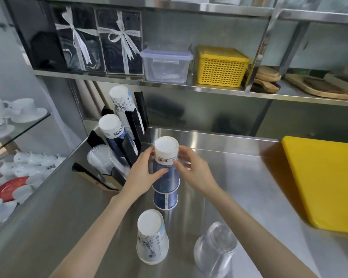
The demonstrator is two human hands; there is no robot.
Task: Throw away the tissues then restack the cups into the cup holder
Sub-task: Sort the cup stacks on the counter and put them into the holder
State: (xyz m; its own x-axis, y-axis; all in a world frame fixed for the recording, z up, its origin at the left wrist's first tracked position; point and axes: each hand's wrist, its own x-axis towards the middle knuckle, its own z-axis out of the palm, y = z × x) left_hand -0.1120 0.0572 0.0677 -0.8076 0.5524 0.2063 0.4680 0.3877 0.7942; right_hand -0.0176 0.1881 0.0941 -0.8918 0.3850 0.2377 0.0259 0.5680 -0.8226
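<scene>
No tissues seen. Blue cups [166, 173] gripped by left hand [143, 173] and right hand [195, 173], fingers closed round them, mid-counter [239, 177]. White cup [152, 237] and clear cups [215, 249] at near edge not restacked; cup holder [117, 157] at left edge part filled.

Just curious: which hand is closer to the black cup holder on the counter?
Left. The left hand, gripping the blue cup stack, sits right beside the cup holder; the right hand is on the stack's far side.
</scene>
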